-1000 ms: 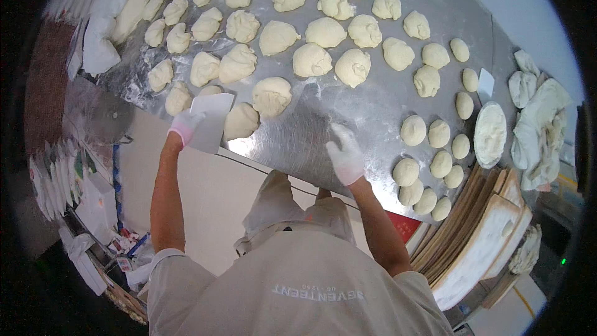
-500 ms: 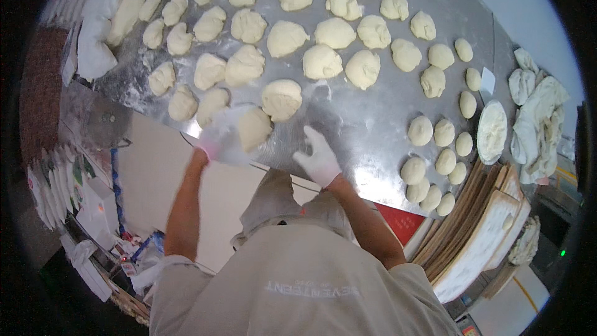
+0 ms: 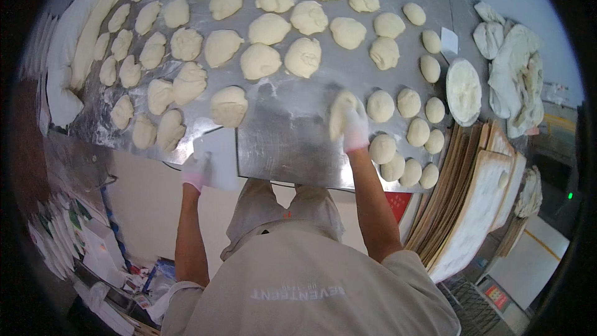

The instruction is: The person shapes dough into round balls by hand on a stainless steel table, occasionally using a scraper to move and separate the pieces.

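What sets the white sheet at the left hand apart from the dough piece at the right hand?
Shape: the white sheet is flat with straight edges; the dough piece is a rounded lump.
Colour: the sheet is white, the dough cream.
Place: the sheet juts past the table's front edge; the dough lies within it.
Shared: each is at a gloved hand.

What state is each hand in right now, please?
Left hand: closed, holding the white scraper.
Right hand: closed on a dough piece.
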A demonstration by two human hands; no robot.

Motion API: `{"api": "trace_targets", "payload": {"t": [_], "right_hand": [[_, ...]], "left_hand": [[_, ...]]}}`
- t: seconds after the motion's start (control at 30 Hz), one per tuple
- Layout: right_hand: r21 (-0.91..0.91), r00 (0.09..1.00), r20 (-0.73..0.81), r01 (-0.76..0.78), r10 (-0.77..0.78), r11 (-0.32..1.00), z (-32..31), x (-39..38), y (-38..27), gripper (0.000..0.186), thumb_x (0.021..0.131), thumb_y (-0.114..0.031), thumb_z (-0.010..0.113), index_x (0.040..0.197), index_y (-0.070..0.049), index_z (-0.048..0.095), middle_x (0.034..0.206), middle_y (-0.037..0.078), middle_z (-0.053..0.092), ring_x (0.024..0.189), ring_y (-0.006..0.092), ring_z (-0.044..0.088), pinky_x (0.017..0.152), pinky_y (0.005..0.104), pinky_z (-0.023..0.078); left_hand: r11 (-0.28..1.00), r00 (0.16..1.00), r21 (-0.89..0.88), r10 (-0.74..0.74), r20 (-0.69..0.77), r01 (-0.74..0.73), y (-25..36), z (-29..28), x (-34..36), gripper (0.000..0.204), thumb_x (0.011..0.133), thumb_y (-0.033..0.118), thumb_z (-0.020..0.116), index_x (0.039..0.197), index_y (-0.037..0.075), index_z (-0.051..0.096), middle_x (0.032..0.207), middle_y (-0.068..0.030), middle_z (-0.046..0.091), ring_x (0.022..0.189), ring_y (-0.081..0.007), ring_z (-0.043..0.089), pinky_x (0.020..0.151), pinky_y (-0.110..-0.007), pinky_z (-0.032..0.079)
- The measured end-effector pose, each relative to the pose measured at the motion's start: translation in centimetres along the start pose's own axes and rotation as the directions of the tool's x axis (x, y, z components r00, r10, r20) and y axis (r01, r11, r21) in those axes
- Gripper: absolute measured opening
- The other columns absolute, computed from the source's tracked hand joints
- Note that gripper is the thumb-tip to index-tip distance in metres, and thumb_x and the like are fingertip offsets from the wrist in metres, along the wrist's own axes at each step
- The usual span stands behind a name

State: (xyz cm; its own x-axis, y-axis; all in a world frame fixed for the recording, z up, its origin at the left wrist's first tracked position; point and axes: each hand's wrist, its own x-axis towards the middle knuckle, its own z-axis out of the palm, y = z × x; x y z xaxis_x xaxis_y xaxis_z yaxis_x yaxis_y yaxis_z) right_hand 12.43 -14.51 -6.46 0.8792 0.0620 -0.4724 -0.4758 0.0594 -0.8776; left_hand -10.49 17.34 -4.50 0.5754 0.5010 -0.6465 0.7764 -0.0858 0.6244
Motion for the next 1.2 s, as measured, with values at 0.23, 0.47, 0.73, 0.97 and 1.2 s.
{"api": "trace_targets", "payload": {"t": [0.23,0.47,0.73,0.97,1.2], "right_hand": [[-0.786,0.790,0.558,0.602,-0.255,0.142,7.3,-3.8,1.2,0.044,0.084,-0.030,0.064,0.117,-0.002,0.056,0.104,0.020,0.061,0.102,0.0374,0.059,0.089,0.0452,0.049],[-0.762,0.749,0.289,0.557,-0.597,0.330,-0.9,0.6,3.1,0.041,0.079,-0.023,0.066,0.116,-0.006,0.061,0.109,0.020,0.061,0.101,0.0395,0.058,0.089,0.0451,0.048],[-0.613,0.783,0.534,0.619,-0.319,0.491,1.5,-2.5,1.4,0.040,0.087,-0.029,0.061,0.124,-0.013,0.059,0.118,0.021,0.060,0.108,0.0374,0.058,0.094,0.0435,0.047],[-0.782,0.927,0.367,0.350,-0.073,0.515,3.3,-8.1,3.7,0.060,0.079,-0.022,0.069,0.134,-0.007,0.050,0.122,0.022,0.057,0.114,0.0387,0.055,0.098,0.0413,0.045],[-0.753,0.753,0.467,0.613,-0.463,0.238,6.1,-0.4,4.7,0.048,0.080,-0.016,0.061,0.127,-0.004,0.054,0.126,0.022,0.056,0.120,0.0413,0.051,0.102,0.0490,0.041]], "left_hand": [[0.814,0.842,0.580,0.305,-0.445,0.012,5.5,3.0,-1.3,0.049,0.088,0.028,0.063,0.128,0.002,0.055,0.123,-0.0182,0.059,0.110,-0.0348,0.057,0.095,-0.042,0.045],[0.898,0.948,0.307,0.316,0.047,-0.315,12.6,14.8,-0.4,0.052,0.087,0.027,0.065,0.133,0.008,0.053,0.126,-0.0185,0.058,0.105,-0.0319,0.061,0.093,-0.039,0.046],[0.863,0.864,0.194,0.397,0.308,-0.466,15.4,15.9,3.8,0.064,0.085,0.021,0.065,0.142,0.003,0.043,0.136,-0.0195,0.053,0.124,-0.0312,0.052,0.104,-0.037,0.040],[0.738,0.867,0.511,0.201,0.455,-0.440,12.1,13.2,1.8,0.041,0.084,0.021,0.062,0.123,0.011,0.056,0.124,-0.0199,0.058,0.115,-0.0373,0.054,0.097,-0.042,0.044],[0.418,0.521,0.338,0.792,0.317,-0.843,13.9,12.3,2.3,0.043,0.080,0.018,0.065,0.122,0.012,0.061,0.120,-0.0196,0.058,0.110,-0.0377,0.055,0.095,-0.042,0.046]]}}
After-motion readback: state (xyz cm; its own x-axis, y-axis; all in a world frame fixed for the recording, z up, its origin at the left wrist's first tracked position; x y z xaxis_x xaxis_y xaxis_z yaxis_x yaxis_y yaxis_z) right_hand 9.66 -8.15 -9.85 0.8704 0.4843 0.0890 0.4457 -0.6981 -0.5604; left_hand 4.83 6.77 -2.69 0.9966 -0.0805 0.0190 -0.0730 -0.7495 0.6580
